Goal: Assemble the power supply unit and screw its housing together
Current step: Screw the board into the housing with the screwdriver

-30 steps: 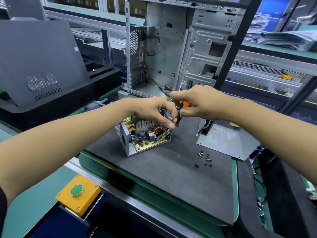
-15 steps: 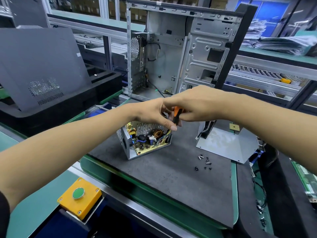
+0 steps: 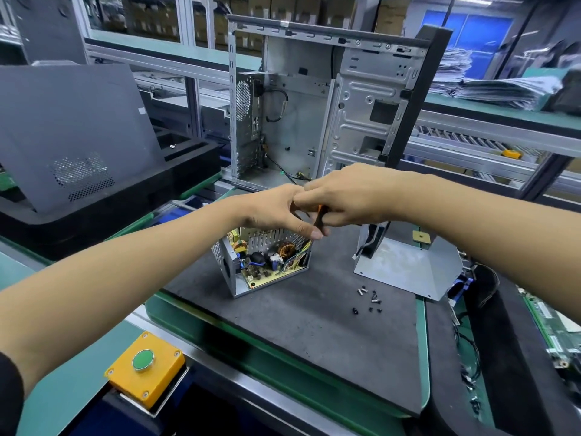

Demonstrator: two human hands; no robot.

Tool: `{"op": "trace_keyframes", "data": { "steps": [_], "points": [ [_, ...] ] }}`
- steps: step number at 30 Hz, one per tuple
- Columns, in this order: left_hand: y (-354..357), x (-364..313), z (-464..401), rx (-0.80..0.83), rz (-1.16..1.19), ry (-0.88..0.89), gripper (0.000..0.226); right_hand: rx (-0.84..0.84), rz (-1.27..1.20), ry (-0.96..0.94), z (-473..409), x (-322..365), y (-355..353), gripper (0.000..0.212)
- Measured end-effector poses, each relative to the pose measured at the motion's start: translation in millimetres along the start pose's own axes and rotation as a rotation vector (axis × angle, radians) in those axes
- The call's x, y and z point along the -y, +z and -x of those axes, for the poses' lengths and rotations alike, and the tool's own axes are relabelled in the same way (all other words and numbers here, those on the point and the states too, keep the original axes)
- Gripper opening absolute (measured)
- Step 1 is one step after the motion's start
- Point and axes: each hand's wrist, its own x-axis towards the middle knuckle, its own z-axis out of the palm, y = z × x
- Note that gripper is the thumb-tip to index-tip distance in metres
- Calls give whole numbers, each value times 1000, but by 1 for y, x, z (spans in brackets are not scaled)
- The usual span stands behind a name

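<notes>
A dark grey mat (image 3: 314, 325) is covering the green workbench (image 3: 63, 388) of a factory line, with an empty computer case (image 3: 314, 105) standing behind it. The open power supply unit (image 3: 264, 265) is sitting on the mat in front of the case, showing its yellow board and copper coil. Loose screws (image 3: 369, 298) and the metal cover (image 3: 405, 265) are lying to its right. Above the unit, the right hand (image 3: 345, 196) is gripping an orange-and-black screwdriver (image 3: 320, 220) while the left hand (image 3: 276, 212) is pinching its lower end.
</notes>
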Motion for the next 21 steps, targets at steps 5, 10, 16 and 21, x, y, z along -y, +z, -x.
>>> {"op": "trace_keyframes", "data": {
  "steps": [5,10,16,21],
  "points": [
    [5,-2,-4,-51,25,-31,62,-1,88,52,-1,-2,5,29],
    [2,0,0,-27,30,-43,49,-3,15,73,-1,-2,0,29],
    [3,-9,2,29,53,-2,40,-38,123,52,-1,-3,-3,26],
    [8,-8,0,-61,13,-15,33,-77,186,83,-1,4,2,18]
  ]
}}
